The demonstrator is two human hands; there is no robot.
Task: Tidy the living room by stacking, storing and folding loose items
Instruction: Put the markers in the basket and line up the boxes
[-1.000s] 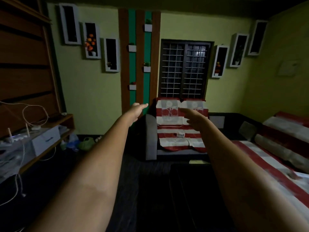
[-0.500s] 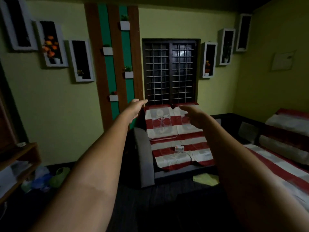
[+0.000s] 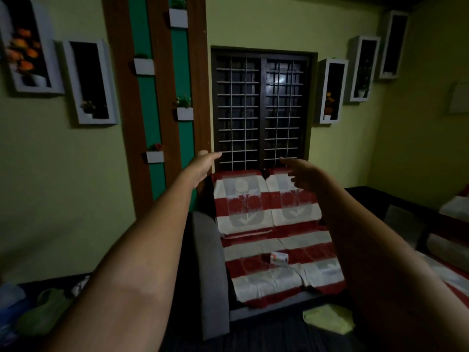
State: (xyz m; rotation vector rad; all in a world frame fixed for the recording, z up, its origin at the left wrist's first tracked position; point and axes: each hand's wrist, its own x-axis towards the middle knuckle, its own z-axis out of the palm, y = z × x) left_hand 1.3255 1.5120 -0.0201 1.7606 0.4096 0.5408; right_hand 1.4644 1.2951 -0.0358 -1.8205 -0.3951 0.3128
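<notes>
Both bare forearms stretch forward from the bottom of the head view into a dim room. On the dark floor at the lower left lie a crumpled green bag (image 3: 44, 311) and some blurred pale items beside it. Lower right, a yellow-green cloth (image 3: 328, 320) lies loose on the floor just in front of the sofa (image 3: 210, 270), whose grey armrest faces the camera. A red and white striped cover (image 3: 276, 240) is spread over the seat and backrest, and a small box (image 3: 278, 258), perhaps a carton with coloured print, lies on the seat near its middle. Above the backrest, the left hand (image 3: 203, 165) is held out with fingers straight and together, holding nothing. The right hand (image 3: 302, 172) is level with it and well apart, fingers loosely spread and slightly bent, also holding nothing. Behind both hands is a dark window with a metal grille (image 3: 262, 107), flanked by white wall niches and small planters on a brown and green panel (image 3: 157, 97)
</notes>
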